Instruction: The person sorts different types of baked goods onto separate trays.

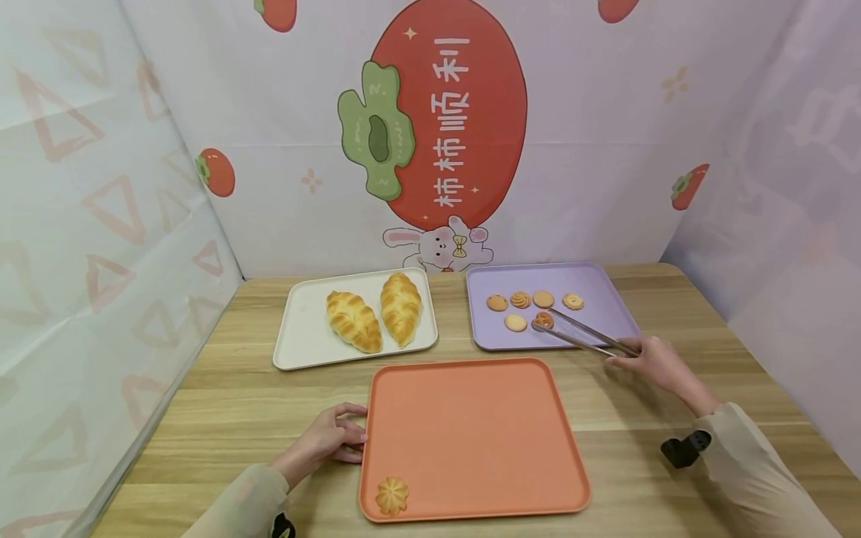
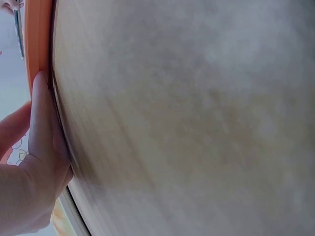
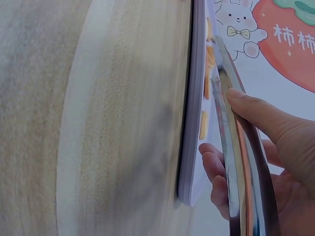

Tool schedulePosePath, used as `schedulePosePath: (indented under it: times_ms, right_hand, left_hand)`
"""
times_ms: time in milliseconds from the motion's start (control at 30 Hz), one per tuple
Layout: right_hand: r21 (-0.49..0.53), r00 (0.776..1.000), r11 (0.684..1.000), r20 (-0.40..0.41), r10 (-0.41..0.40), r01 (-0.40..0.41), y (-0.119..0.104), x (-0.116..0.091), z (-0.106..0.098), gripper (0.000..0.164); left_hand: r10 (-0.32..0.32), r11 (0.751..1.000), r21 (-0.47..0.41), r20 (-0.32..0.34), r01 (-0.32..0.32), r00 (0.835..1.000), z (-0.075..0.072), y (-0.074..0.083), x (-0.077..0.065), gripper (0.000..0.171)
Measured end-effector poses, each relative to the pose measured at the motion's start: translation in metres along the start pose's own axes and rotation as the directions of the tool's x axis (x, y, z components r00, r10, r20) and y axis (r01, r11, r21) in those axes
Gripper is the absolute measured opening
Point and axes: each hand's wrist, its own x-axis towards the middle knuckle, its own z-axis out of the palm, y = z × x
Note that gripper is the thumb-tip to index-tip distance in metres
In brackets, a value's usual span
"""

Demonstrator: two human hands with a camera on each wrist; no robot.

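Note:
My right hand (image 1: 655, 364) holds metal tongs (image 1: 592, 330) over the front of the purple tray (image 1: 592, 280). In the right wrist view, the thumb (image 3: 261, 113) lies along one arm and fingers lie on the other side. The tongs' tips are spread around a small brown pretzel-shaped cookie (image 1: 543, 320). Several other cookies lie near it, including a swirled cookie (image 1: 520, 300) and a plain pale one (image 1: 516, 323). My left hand (image 1: 329, 433) rests with its fingers against the left edge of the orange tray (image 1: 471, 433).
A flower-shaped cookie (image 1: 392, 495) lies in the orange tray's near left corner. Behind it on the wooden table (image 1: 249, 403), a cream tray (image 1: 303, 321) bears two braided breads (image 1: 400, 308). Printed cloth (image 1: 282, 112) hangs at the back and sides.

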Motion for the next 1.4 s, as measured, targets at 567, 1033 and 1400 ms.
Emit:
schedulePosePath:
  times_ms: [567,1033,1400]
  right_hand:
    - [0.006,0.998,0.999,-0.027,-0.050,0.050,-0.016,0.001,0.002,0.045]
    - [0.054,0.993,0.992,0.033,-0.115,0.113,-0.037,0.002,0.013,0.040]
    - [0.121,0.969,0.970,0.104,-0.226,0.213,-0.056,0.002,0.026,0.033]
  left_hand:
    - [0.004,1.000,0.005,0.005,-0.004,1.000,-0.001,0.000,-0.001,0.049]
    - [0.005,1.000,0.008,0.011,-0.005,1.000,-0.001,0.000,0.000,0.049]
    - [0.006,1.000,0.010,0.010,-0.006,1.000,-0.001,-0.001,0.000,0.048]
